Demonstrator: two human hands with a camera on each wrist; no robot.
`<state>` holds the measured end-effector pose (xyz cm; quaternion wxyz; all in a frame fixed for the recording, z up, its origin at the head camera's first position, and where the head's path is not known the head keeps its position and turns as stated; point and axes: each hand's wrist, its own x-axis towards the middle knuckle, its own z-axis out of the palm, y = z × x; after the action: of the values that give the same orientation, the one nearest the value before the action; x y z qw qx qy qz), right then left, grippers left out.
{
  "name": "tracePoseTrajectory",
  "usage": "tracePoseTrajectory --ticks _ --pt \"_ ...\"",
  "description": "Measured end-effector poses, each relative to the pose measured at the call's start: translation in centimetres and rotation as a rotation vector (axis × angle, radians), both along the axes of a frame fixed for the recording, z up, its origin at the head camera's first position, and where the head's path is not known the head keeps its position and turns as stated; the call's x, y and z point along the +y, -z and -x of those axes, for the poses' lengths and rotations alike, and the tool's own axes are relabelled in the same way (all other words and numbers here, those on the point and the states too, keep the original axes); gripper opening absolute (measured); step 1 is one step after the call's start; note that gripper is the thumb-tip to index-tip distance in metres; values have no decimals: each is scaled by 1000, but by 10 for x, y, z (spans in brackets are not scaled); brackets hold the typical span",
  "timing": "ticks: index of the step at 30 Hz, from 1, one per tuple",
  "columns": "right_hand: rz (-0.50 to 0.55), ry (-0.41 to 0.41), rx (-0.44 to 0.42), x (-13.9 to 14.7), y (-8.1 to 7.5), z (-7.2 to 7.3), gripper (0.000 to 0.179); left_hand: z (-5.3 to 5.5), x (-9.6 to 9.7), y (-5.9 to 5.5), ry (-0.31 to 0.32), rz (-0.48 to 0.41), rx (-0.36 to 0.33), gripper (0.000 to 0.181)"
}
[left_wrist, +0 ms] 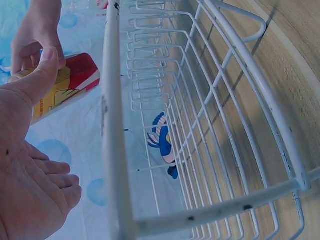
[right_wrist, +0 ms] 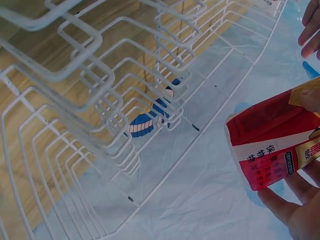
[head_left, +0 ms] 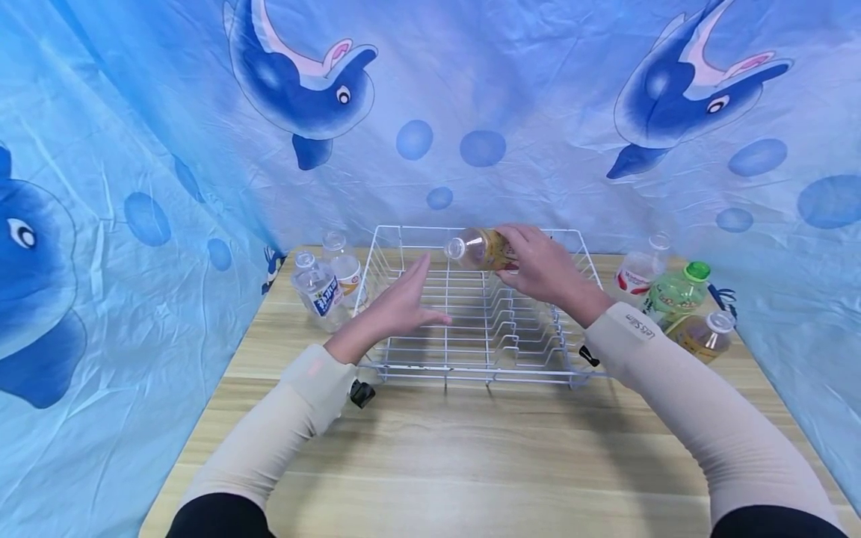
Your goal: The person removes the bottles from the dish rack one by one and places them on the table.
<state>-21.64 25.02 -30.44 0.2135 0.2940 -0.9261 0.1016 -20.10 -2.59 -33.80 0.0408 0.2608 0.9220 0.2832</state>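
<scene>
My right hand point(head_left: 548, 265) grips a capless plastic bottle point(head_left: 480, 250) with a yellow and red label. The bottle lies nearly level over the back of a white wire dish rack point(head_left: 464, 370), its mouth pointing left. In the right wrist view, the red base end of the bottle point(right_wrist: 270, 140) shows beside the rack's wires, with fingers around the label. Over the rack's left half is my left hand point(head_left: 397, 306), fingers extended and thumb spread, holding nothing. The left wrist view shows its palm point(left_wrist: 35, 195) outside the rack's top rail point(left_wrist: 112, 100).
Two clear bottles, one blue-labelled point(head_left: 319, 288) and one behind it point(head_left: 344, 269), stand left of the rack. On the right stand a red-labelled bottle point(head_left: 635, 275), a green-capped bottle point(head_left: 676, 291) and a yellow-labelled bottle point(head_left: 702, 336). A blue dolphin-print curtain point(head_left: 511, 194) backs the wooden table point(head_left: 457, 456).
</scene>
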Motion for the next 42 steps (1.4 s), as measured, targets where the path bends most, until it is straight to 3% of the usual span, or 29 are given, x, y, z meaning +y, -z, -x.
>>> tracePoseTrajectory --ticks 17,31,42 --pt "146 40 -94 -3 3 -2 73 3 7 -3 -69 55 22 132" --pt "312 54 -169 -8 4 -5 78 4 18 -4 -55 38 35 130" --pt "387 58 -212 -10 6 -5 76 7 31 -8 -131 18 85 125"
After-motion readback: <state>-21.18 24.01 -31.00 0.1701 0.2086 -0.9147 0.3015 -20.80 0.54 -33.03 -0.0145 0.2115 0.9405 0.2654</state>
